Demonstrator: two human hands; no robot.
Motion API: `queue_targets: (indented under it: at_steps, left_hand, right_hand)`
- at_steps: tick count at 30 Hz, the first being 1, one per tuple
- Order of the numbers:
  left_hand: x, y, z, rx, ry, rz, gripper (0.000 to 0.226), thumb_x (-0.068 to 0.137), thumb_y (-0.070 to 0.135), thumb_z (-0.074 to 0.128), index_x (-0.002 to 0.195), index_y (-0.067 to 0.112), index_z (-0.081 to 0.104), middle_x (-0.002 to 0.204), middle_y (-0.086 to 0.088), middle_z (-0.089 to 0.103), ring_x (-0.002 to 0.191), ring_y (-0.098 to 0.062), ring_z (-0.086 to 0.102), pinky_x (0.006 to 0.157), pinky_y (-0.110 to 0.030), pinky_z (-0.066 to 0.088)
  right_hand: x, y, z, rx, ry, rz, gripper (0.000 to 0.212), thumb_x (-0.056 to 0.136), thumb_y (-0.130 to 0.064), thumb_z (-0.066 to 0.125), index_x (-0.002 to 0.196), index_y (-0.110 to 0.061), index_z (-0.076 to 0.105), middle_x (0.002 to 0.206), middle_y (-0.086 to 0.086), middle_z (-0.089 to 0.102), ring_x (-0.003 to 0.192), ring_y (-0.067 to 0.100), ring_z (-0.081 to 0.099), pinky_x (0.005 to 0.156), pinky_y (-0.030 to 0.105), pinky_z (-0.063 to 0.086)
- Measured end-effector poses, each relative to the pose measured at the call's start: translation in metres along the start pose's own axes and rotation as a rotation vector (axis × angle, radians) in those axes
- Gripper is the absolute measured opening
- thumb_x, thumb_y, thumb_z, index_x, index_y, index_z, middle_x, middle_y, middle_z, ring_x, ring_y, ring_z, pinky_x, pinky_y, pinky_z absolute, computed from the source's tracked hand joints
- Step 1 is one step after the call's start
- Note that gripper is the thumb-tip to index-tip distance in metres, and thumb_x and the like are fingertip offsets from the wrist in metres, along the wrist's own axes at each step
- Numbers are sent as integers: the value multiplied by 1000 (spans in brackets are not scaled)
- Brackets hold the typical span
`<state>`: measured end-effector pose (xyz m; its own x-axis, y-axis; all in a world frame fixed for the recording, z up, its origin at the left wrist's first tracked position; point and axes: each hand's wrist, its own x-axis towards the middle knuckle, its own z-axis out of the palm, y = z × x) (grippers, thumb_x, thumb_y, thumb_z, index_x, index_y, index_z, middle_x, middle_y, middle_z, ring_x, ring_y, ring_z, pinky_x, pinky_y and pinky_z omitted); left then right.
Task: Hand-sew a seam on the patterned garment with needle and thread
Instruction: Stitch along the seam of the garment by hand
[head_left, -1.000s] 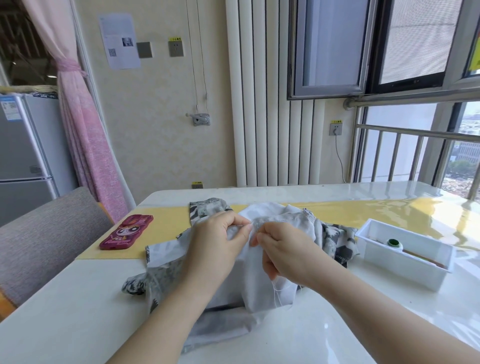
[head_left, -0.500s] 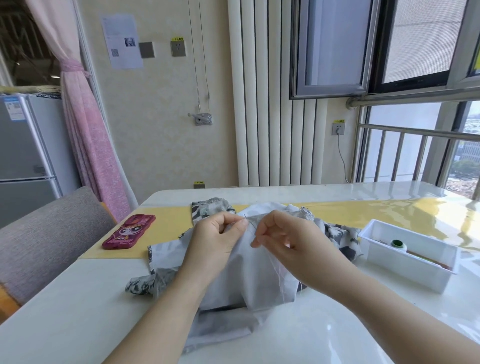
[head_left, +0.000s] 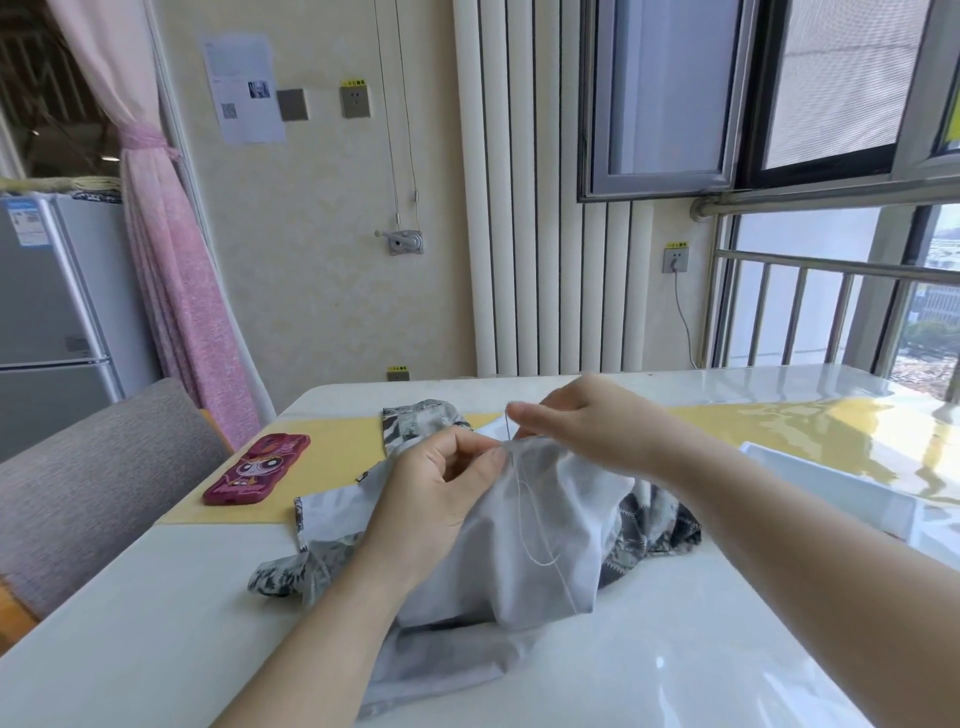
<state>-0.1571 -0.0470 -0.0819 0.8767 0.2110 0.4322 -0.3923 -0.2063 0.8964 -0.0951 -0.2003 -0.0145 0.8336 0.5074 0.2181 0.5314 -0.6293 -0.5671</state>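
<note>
At counter (head_left: 156, 623) centre, the left hand (head_left: 441, 488) pinches a raised fold of the garment (head_left: 561, 499), which shows pale grey inside-out cloth with black-grey pattern at its edges. The right hand (head_left: 587, 421), at 2 o'clock from it, pinches the needle (head_left: 508, 425). White thread (head_left: 540, 561) loops down the cloth. A phone (head_left: 257, 470) lies at 9 o'clock and a tray (head_left: 831, 483) at 3, and white counter surface spreads toward 6.

Signs and stickers on every side, and not one of them reads clearly!
On the wall, a white notice sheet (head_left: 244, 88) carries a QR code (head_left: 228, 110) and lines of print too small to make out. Yellow tags with dark characters sit above the wall socket (head_left: 355, 82), above the socket by the window (head_left: 676, 244) and low on the wall (head_left: 397, 369), all blurred. The fridge's blue sticker (head_left: 23, 221) is illegible too.
</note>
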Motion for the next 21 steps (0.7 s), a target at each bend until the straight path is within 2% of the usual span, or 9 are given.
queue_targets:
  at_steps: [2, 4, 7, 9, 12, 14, 17, 19, 21]
  left_hand:
    - [0, -1, -2, 5, -12, 14, 17, 88, 14, 64, 74, 22, 69, 73, 2, 63, 71, -8, 53, 67, -16, 43]
    - [0, -1, -4, 23, -16, 28, 15, 88, 15, 65, 75, 22, 69, 76, 1, 66, 72, -9, 55, 69, -17, 44]
    - [0, -2, -7, 42, -25, 26, 16, 88, 15, 64, 73, 22, 68, 76, 1, 65, 73, -9, 55, 71, -19, 44]
    - [1, -3, -8, 38, -31, 19, 19, 88, 14, 63, 73, 25, 68, 75, 2, 63, 73, -9, 54, 71, -20, 43]
    - [2, -2, -7, 7, -14, -12, 25, 90, 12, 62, 70, 25, 66, 73, 2, 61, 72, -11, 52, 71, -22, 41]
    - [3, -2, -6, -17, -8, -29, 27, 90, 11, 61, 68, 25, 65, 72, 0, 59, 72, -14, 50, 70, -25, 40]
    - [4, 0, -4, -33, 1, -38, 24, 91, 10, 60, 71, 22, 63, 73, -6, 55, 73, -18, 46, 70, -28, 38]
    - [5, 1, -4, -40, 11, -42, 19, 91, 10, 59, 74, 17, 61, 72, -5, 53, 73, -19, 44, 68, -27, 37]
    - [5, 1, -5, -57, 10, -46, 17, 91, 10, 59, 75, 17, 61, 72, -6, 52, 73, -19, 43, 67, -27, 36]
  right_hand:
    - [0, -4, 2, 179, -104, 31, 32, 82, -49, 65, 81, -18, 75, 62, 2, 63, 55, 20, 54, 54, 26, 43]
    - [1, -3, 4, 281, -113, 59, 20, 80, -37, 72, 74, -18, 72, 49, -5, 44, 42, 12, 33, 41, 20, 25]
    - [8, -1, 6, 564, -18, 131, 14, 86, -26, 66, 78, -14, 66, 51, -6, 52, 38, 9, 37, 37, 20, 24]
    - [15, -1, 1, 1138, 56, 216, 14, 96, -12, 50, 83, -7, 54, 72, 5, 63, 40, 10, 48, 37, 20, 35]
    - [19, 0, -7, 1584, 140, 143, 19, 101, -7, 39, 83, -6, 46, 94, 16, 66, 78, 27, 70, 62, 32, 58]
    - [18, 3, -5, 1120, 186, -30, 19, 101, -14, 41, 84, -11, 48, 92, 6, 71, 94, 14, 65, 80, 34, 53]
    - [20, 22, 5, -112, 200, -286, 14, 101, -21, 35, 88, -16, 40, 76, -9, 67, 79, 4, 46, 105, 38, 30]
    - [25, 33, 3, -309, 125, -255, 15, 101, -22, 32, 88, -19, 39, 64, -10, 56, 74, 11, 45, 110, 42, 20]
    - [24, 32, -7, 20, 52, -139, 21, 101, -20, 37, 81, -19, 43, 55, -7, 46, 58, 15, 42, 81, 35, 42]
